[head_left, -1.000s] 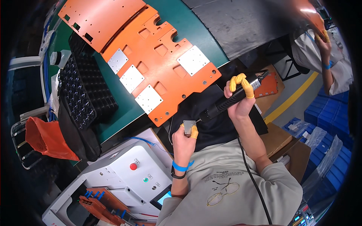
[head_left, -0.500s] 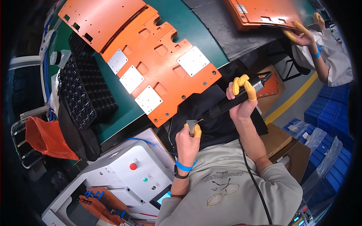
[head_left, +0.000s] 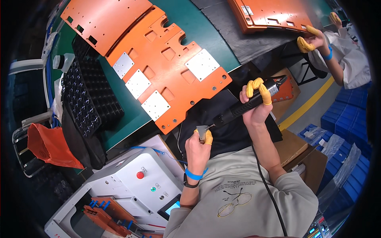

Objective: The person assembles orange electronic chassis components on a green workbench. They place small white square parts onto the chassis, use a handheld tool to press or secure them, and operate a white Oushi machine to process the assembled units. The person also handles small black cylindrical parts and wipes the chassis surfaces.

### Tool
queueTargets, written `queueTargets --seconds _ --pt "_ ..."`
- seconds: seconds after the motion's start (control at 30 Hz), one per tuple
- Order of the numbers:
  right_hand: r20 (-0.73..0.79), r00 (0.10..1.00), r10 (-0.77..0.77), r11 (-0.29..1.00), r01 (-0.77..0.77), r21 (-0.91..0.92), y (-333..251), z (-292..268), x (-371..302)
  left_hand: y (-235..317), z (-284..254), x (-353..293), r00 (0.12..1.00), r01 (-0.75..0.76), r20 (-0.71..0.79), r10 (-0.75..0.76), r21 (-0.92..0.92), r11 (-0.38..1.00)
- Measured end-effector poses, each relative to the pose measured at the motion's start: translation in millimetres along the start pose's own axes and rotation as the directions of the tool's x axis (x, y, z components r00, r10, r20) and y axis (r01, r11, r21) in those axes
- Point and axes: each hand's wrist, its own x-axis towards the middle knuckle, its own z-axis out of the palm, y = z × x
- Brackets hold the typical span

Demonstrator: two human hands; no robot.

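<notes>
Gripping a slim black electric screwdriver with a trailing cord, the right hand was clenched around its barrel, yellow rubber cots on the thumb and forefinger probably there for grip. The tool slanted down and to the person's left, so that its tip met a small grey metal piece pinched between the yellow-capped fingertips of the left hand; that hand was closed on the piece and raised in front of the chest, apparently to bring it up to the bit rather than carry the tool to the bench. Both were held over a dark cloth in the lap, just short of the near edge of the green bench mat. On the mat lay a large orange panel with square cut-outs and three pale square plates fixed along it, flat and within reach, with a second orange panel overlapping its far end. A black compartmented tray sat to the left of the panels, likely for small parts, though its contents could not be made out. A white machine housing with a red button stood beside the left forearm. At the upper right another person's hand rested on a separate orange panel.
</notes>
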Motion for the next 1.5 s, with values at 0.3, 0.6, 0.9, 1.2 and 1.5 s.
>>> queueTargets --seconds 0.3,0.6,0.9,1.2,1.5 --pt "-0.032 0.999 0.007 1.0 -0.006 0.015 -1.6 -1.6 0.1 6.4 -3.7 1.6 0.998 0.063 0.009 -0.063 -0.011 0.998" --pt "-0.042 0.999 0.005 1.0 -0.004 0.02 -3.0 -1.1 1.2 6.9 -5.4 2.6 0.998 0.064 0.015 -0.064 0.003 0.998" --pt "-0.083 0.997 -0.006 0.992 0.016 0.127 -20.3 -11.2 11.2 -16.8 -16.0 4.2 0.992 0.129 0.028 -0.126 -0.189 0.973" --pt "-0.293 0.954 -0.057 0.925 0.161 0.343 -66.0 -64.5 43.6 -15.9 -32.3 4.7 0.978 0.127 0.207 0.02 -0.671 0.73" --pt "-0.295 0.955 0.005 0.89 0.131 0.438 -66.7 -69.0 42.7 20.2 3.9 19.3 0.927 0.057 0.274 0.256 -0.777 0.627"
